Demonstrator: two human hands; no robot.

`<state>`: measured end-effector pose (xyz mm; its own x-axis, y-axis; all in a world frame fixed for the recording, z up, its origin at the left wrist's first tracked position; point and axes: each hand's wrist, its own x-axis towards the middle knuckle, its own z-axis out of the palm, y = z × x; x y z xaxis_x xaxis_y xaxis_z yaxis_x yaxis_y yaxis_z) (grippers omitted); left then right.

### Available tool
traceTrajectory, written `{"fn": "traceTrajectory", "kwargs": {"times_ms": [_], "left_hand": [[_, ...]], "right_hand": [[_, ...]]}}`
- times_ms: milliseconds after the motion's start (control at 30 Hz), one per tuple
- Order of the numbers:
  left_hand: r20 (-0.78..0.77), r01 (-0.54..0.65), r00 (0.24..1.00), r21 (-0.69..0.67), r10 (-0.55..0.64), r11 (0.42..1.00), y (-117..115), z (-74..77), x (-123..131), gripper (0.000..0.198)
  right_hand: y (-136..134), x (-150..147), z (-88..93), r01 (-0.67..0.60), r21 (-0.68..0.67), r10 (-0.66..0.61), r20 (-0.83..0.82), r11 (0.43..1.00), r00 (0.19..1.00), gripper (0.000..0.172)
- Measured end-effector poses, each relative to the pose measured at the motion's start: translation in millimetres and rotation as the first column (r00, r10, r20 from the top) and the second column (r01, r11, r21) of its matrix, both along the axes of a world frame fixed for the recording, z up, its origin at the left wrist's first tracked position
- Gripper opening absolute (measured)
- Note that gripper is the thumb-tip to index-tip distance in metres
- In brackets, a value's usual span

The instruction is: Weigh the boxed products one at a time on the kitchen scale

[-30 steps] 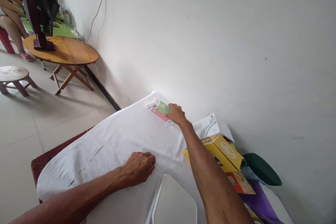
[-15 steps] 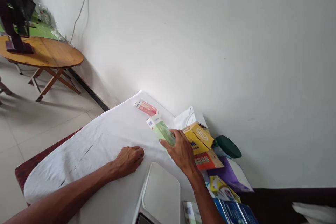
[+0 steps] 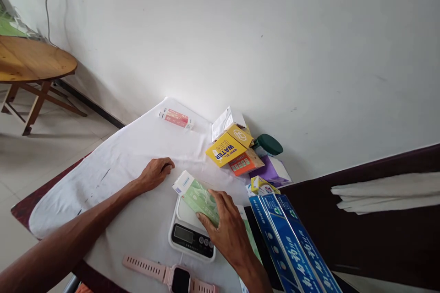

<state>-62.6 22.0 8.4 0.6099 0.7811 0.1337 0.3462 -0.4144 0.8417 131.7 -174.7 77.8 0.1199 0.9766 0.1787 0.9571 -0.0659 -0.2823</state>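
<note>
A green and white box [image 3: 198, 196] is gripped in my right hand [image 3: 225, 226], thumb on the near side and fingers over the far side. It hangs above the white digital scale [image 3: 175, 242] and covers much of its plate; whether it touches the plate I cannot tell. My left hand [image 3: 155, 175] rests on the white cloth left of the box, fingers curled in, and no object shows in it. Farther back lies a pink and white box [image 3: 176, 118]. In front of the scale is a pink smartwatch [image 3: 180, 279] with its strap spread out.
Along the right side crowd a yellow box [image 3: 229, 145], an orange package [image 3: 245, 162], a dark green lid [image 3: 270, 144], a purple package [image 3: 270, 171] and tall blue boxes [image 3: 292, 242]. Behind the table rises a white wall [image 3: 220, 46]. A wooden round table [image 3: 37, 59] stands at left.
My right hand has carried the green box from near the pink box back toward me, over the scale. The view has turned right and down, bringing the smartwatch into sight.
</note>
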Motion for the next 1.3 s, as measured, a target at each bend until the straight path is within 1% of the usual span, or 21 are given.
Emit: {"fn": "traceTrajectory", "kwargs": {"times_ms": [100, 167, 233, 300, 367, 433, 500, 567, 633, 700, 833, 933, 1033, 1100, 1167, 1233, 1300], "left_hand": [[0.009, 0.003, 1.000, -0.005, -0.003, 1.000, 0.5, -0.4, -0.8, 0.027], [0.008, 0.003, 1.000, -0.006, -0.003, 1.000, 0.8, -0.3, -0.7, 0.027], [0.002, 0.001, 1.000, -0.006, -0.001, 1.000, 1.0, 0.0, -0.3, 0.027], [-0.006, -0.001, 1.000, -0.005, 0.001, 1.000, 1.4, 0.5, 0.3, 0.027], [-0.016, 0.000, 1.000, -0.004, 0.000, 1.000, 1.8, 1.3, 0.7, 0.028], [-0.021, 0.007, 1.000, -0.002, -0.007, 1.000, 2.2, 2.7, 0.9, 0.029], [-0.026, 0.012, 1.000, 0.000, -0.012, 1.000, 2.5, 4.4, 0.8, 0.030], [-0.040, 0.007, 0.999, 0.002, -0.007, 1.000, 2.8, 6.2, 0.6, 0.032], [-0.068, 0.002, 0.998, 0.000, -0.002, 1.000, 3.1, 7.9, 0.2, 0.034], [-0.095, 0.001, 0.995, -0.004, -0.002, 1.000, 3.0, 9.4, -0.1, 0.037], [-0.117, 0.005, 0.993, 0.004, -0.005, 1.000, 1.5, 12.0, -0.2, 0.038], [-0.138, 0.006, 0.990, 0.011, -0.004, 1.000, 0.6, 12.8, -0.1, 0.038], [-0.158, -0.004, 0.987, 0.012, 0.006, 1.000, 0.9, 12.8, -0.5, 0.039], [-0.155, -0.006, 0.988, 0.014, 0.008, 1.000, 1.2, 12.6, -1.0, 0.039], [-0.144, -0.007, 0.989, 0.017, 0.010, 1.000, 1.1, 12.3, -1.3, 0.038], [-0.133, -0.007, 0.991, 0.021, 0.009, 1.000, 0.0, 11.5, -1.3, 0.036], [-0.119, -0.001, 0.993, 0.029, 0.004, 1.000, -1.7, 10.2, -1.0, 0.032]], "right_hand": [[-1.2, 3.3, 18.4, -0.004, 0.053, 0.000, 0.074, 0.999, 0.997, 0.070], [-0.9, 4.5, 29.6, -0.010, 0.111, -0.001, 0.103, 0.994, 0.995, 0.068], [0.6, 2.8, 33.4, -0.024, 0.134, 0.009, 0.108, 0.991, 0.994, 0.061], [2.9, -2.2, 27.8, -0.036, 0.109, 0.025, 0.096, 0.993, 0.995, 0.061], [5.2, -9.6, 16.1, -0.023, 0.052, 0.019, 0.079, 0.998, 0.997, 0.064], [5.9, -17.8, 3.8, 0.017, 0.011, -0.017, 0.069, 1.000, 0.997, 0.063], [3.5, -25.0, -4.6, 0.064, 0.015, -0.064, 0.061, 0.998, 0.996, 0.059], [-3.8, -29.2, -7.4, 0.095, 0.062, -0.098, 0.047, 0.994, 0.994, 0.055], [-17.0, -28.8, -5.5, 0.132, 0.134, -0.138, 0.041, 0.982, 0.990, 0.052], [-35.9, -22.9, -1.1, 0.194, 0.208, -0.209, 0.054, 0.959, 0.976, 0.049], [-78.7, 1.3, 3.2, 0.365, 0.307, -0.414, 0.114, 0.879, 0.903, 0.051], [-99.6, 17.9, -5.8, 0.462, 0.317, -0.526, 0.158, 0.829, 0.835, 0.055], [-106.2, 23.7, -20.8, 0.514, 0.278, -0.571, 0.190, 0.811, 0.798, 0.053], [-106.2, 22.3, -27.4, 0.535, 0.254, -0.586, 0.206, 0.806, 0.784, 0.050], [-104.9, 19.0, -27.4, 0.534, 0.251, -0.585, 0.220, 0.807, 0.781, 0.049], [-101.3, 14.7, -21.1, 0.505, 0.281, -0.570, 0.244, 0.816, 0.785, 0.051], [-91.7, 9.5, -11.2, 0.429, 0.326, -0.518, 0.269, 0.842, 0.812, 0.053]]}}
